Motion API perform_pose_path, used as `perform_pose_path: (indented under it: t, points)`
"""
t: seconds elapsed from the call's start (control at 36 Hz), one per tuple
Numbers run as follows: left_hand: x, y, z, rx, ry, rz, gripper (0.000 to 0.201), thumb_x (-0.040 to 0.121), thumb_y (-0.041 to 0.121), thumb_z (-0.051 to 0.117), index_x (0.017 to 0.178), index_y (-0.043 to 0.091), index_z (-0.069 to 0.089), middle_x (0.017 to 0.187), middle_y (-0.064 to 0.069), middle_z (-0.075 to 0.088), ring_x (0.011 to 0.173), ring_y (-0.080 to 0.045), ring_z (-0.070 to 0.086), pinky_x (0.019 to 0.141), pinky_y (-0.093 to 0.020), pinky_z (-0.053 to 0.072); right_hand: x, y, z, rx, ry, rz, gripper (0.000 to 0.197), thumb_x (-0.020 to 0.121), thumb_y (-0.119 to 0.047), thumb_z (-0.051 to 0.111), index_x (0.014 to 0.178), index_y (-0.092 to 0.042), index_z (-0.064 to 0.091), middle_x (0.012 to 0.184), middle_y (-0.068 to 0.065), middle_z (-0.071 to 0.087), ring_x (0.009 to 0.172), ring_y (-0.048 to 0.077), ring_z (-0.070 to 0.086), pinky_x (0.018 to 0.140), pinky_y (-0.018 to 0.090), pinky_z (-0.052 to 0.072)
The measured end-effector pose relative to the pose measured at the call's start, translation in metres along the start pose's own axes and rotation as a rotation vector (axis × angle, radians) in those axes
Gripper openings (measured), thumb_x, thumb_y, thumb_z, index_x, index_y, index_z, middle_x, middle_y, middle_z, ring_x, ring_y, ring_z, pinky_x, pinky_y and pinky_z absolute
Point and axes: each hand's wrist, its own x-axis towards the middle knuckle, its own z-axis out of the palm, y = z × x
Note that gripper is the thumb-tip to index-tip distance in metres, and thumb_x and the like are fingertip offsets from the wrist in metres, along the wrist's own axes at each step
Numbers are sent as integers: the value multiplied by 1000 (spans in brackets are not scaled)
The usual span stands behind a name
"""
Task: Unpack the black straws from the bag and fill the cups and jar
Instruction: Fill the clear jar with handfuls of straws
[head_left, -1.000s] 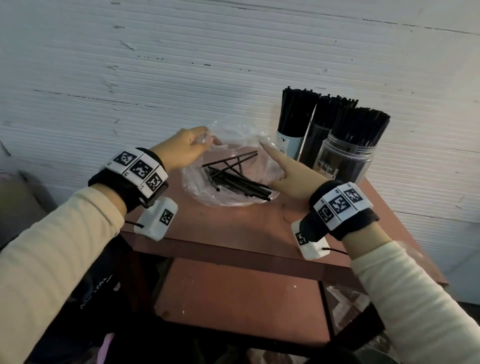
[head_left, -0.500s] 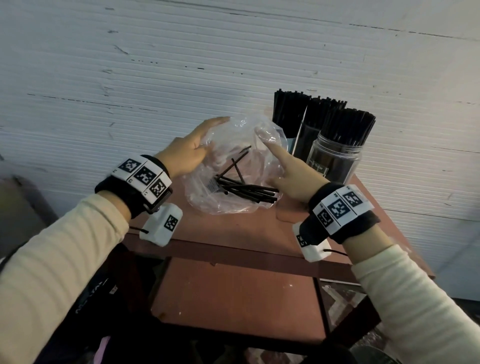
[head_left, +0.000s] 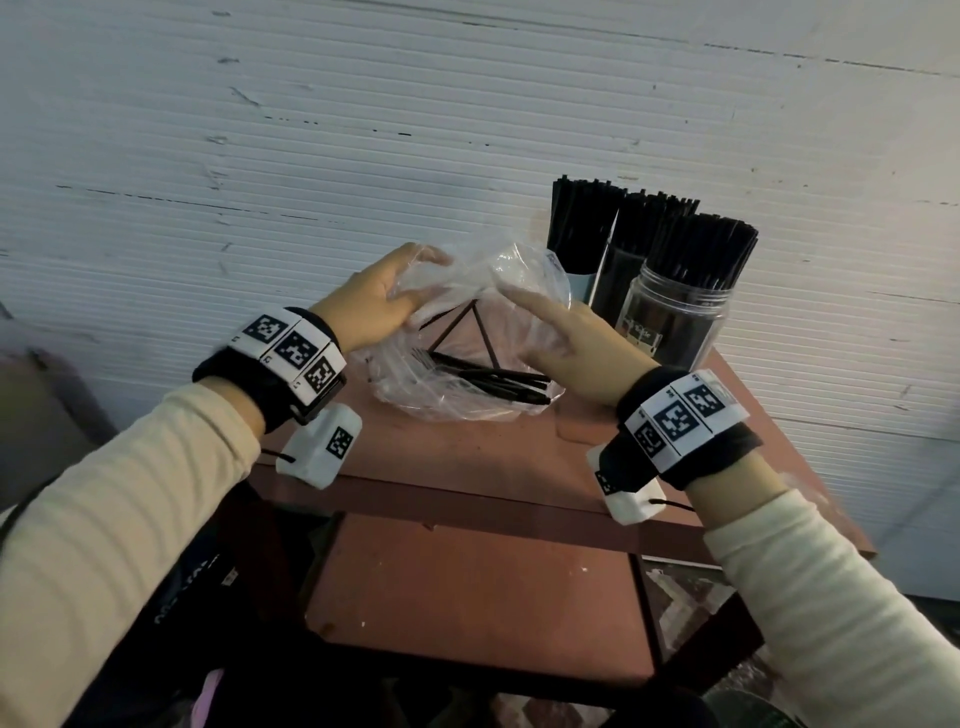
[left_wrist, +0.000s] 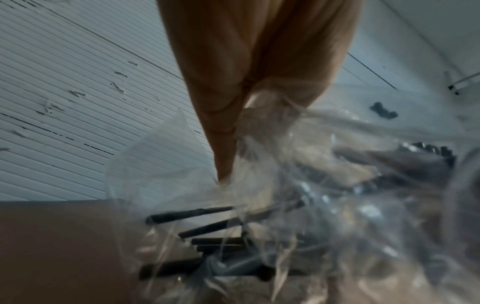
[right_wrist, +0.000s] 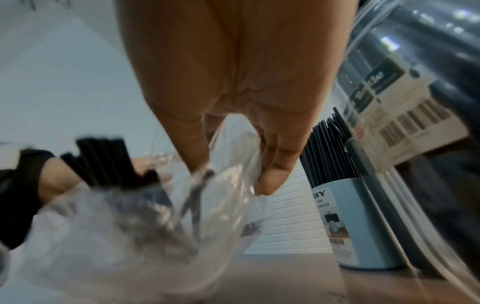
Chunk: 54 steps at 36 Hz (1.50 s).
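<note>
A person's left hand and right hand hold a clear plastic bag open at its mouth over a reddish-brown table, each hand's fingers and thumb pinching the film at its own side. The bag's bottom rests on the tabletop, near the back, just left of the containers. Inside lie loose black straws: a bundle of roughly eight lying flat, long axis running left to right, and two more tilted up, their top ends meeting in a peak; the exact count cannot be told through the wrinkled plastic. Three containers stand upright by the white ribbed wall, all packed with straws pointing up: a pale blue cup, a dark cup and a clear jar.
</note>
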Motion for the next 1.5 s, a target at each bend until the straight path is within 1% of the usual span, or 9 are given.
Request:
perform_pose_path:
  t: [0.19, 0.36, 0.44, 0.61, 0.83, 1.0, 1.17, 1.42, 1.5]
  points:
    - [5, -2, -3, 82, -30, 9, 42, 99, 18, 52, 121, 53, 45, 143, 5, 48, 113, -38, 59, 91, -51, 50, -8, -10, -10, -153, 52, 70, 40, 89, -40, 62, 125, -53, 53, 142, 8, 30, 134, 32, 20, 112, 46, 22]
    - [14, -3, -3, 113, -42, -46, 42, 98, 14, 51, 137, 30, 45, 147, 5, 43, 117, -24, 56, 90, -31, 44, -8, -21, -7, -181, 380, -184, 12, 86, -30, 69, 93, -22, 73, 102, 4, 51, 95, 16, 43, 87, 18, 34]
    - [9, 5, 0, 143, -57, -54, 41, 92, 38, 53, 131, 46, 45, 147, 11, 44, 114, -28, 60, 98, -46, 49, -5, -31, -8, -116, 135, -165, 15, 92, -28, 63, 97, -17, 71, 92, -2, 64, 82, 10, 57, 79, 24, 49]
    - [11, -6, 1, 158, -183, -46, 69, 70, 49, 53, 129, 73, 27, 156, 14, 32, 128, -36, 53, 102, -54, 47, 2, -35, 16, -294, -469, 162, 63, 95, -51, 49, 148, -24, 29, 137, 4, 51, 117, 19, 52, 95, 28, 40]
    - [4, 3, -2, 108, -248, 9, 74, 84, 10, 57, 137, 57, 38, 154, 23, 31, 135, -18, 41, 113, -51, 31, 15, -48, 12, -222, -543, 214, 71, 93, -44, 55, 151, -19, 22, 146, 1, 43, 130, 18, 44, 92, 16, 30]
    - [4, 2, -4, 80, -245, -31, 62, 81, 20, 60, 125, 62, 49, 141, 35, 44, 135, -7, 43, 118, -50, 22, 20, -58, 10, -234, -484, 128, 48, 101, -31, 45, 144, -10, 37, 123, -2, 51, 106, 4, 43, 73, 4, 26]
    - [3, 1, 0, 73, -242, -17, 64, 73, 29, 57, 126, 63, 47, 141, 35, 44, 127, -18, 54, 105, -56, 43, 23, -65, 22, -380, -468, 33, 50, 96, -26, 55, 142, -11, 42, 128, 7, 57, 113, 23, 55, 92, 29, 41]
    - [14, -5, -1, -36, -277, 56, 64, 89, 2, 56, 130, 51, 50, 139, 32, 45, 138, 6, 32, 120, -38, 19, 28, -53, 38, -387, -508, -50, 61, 88, -21, 64, 144, -25, 40, 143, 1, 43, 130, 22, 43, 105, 25, 33]
    - [17, -5, -3, -32, -275, 86, 74, 85, -10, 53, 131, 47, 47, 147, 20, 42, 142, -1, 29, 118, -32, 21, 30, -48, 40, -392, -586, 13, 50, 94, -17, 54, 142, -21, 41, 134, 0, 48, 122, 19, 45, 89, 16, 29]
